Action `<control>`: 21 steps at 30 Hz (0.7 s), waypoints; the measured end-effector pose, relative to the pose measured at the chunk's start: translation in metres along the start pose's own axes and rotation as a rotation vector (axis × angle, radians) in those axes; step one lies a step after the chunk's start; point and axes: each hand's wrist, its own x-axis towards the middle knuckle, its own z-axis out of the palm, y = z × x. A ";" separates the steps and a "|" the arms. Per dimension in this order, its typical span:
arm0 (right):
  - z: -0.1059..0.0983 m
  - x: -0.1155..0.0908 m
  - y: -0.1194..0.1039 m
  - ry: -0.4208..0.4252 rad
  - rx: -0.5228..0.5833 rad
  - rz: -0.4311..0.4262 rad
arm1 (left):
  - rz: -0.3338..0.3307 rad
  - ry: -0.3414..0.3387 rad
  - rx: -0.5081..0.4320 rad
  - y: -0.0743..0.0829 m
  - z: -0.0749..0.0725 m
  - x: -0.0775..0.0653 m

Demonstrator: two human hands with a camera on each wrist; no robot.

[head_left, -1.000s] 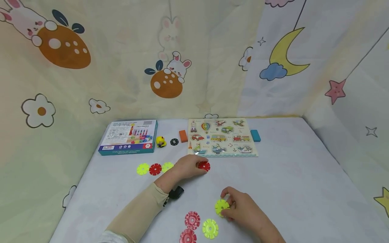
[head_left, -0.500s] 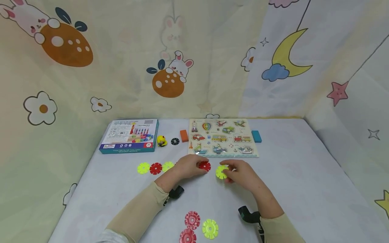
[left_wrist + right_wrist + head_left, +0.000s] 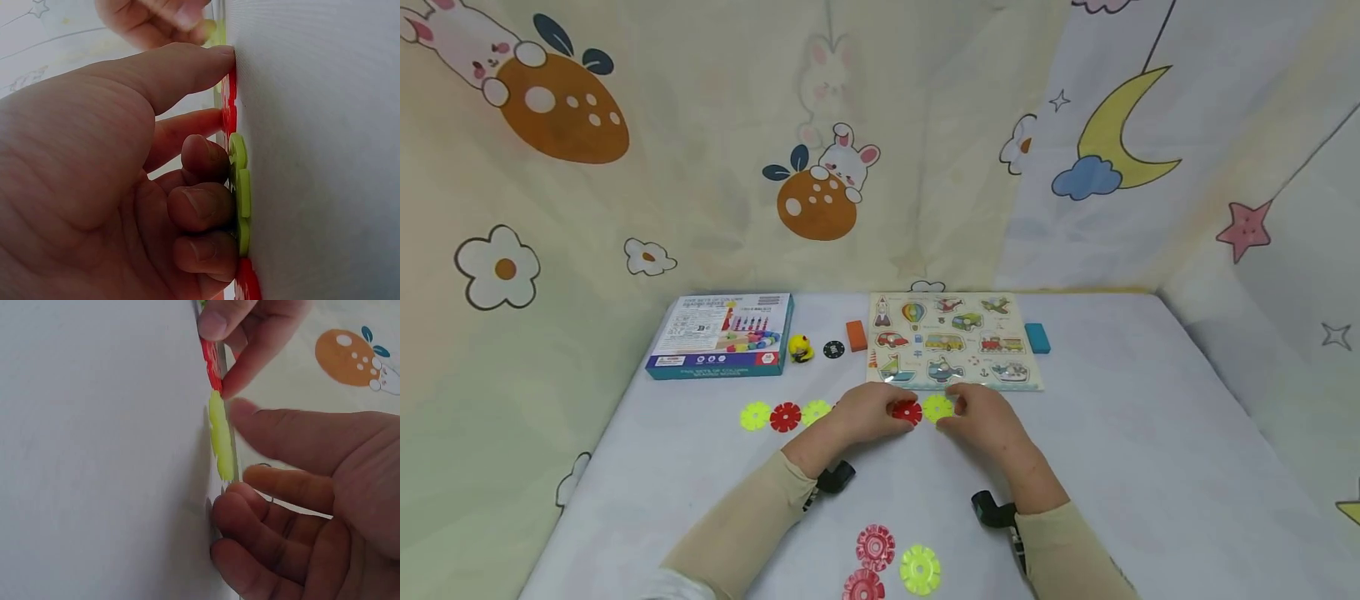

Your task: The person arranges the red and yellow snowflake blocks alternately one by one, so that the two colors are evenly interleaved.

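Observation:
My left hand (image 3: 870,412) holds a red notched plastic snowflake disc (image 3: 907,412) by its edges, between thumb and index finger. In the left wrist view its other fingers curl beside a yellow-green disc (image 3: 242,194) in the row. My right hand (image 3: 991,417) has thumb and index finger at opposite edges of another yellow-green snowflake disc (image 3: 937,407), just right of the red one. In the right wrist view this disc (image 3: 220,437) lies end to end with the red disc (image 3: 212,365). The row's left end shows a yellow-green disc (image 3: 755,416) and a red disc (image 3: 786,417); my left hand hides its middle.
Near the front lie two red discs (image 3: 875,547) and a yellow-green disc (image 3: 920,570). Along the back are a flat box (image 3: 721,337), a yellow duck (image 3: 801,348), a black round chip (image 3: 833,349), an orange block (image 3: 856,336), a vehicle puzzle board (image 3: 955,342) and a blue block (image 3: 1037,337).
My right hand has carried the yellow-green disc from near the front up to the row, beside the red disc. My left hand has stayed at the red disc.

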 end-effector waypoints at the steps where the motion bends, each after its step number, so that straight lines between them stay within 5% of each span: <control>1: 0.000 0.000 0.001 -0.006 -0.007 0.001 | -0.003 0.001 0.001 0.000 -0.001 0.000; 15: -0.001 0.000 0.007 -0.032 -0.028 -0.035 | 0.038 -0.012 0.211 0.017 -0.005 -0.001; 21: -0.001 0.000 0.006 -0.039 -0.010 -0.032 | 0.062 -0.016 0.189 0.027 -0.002 0.012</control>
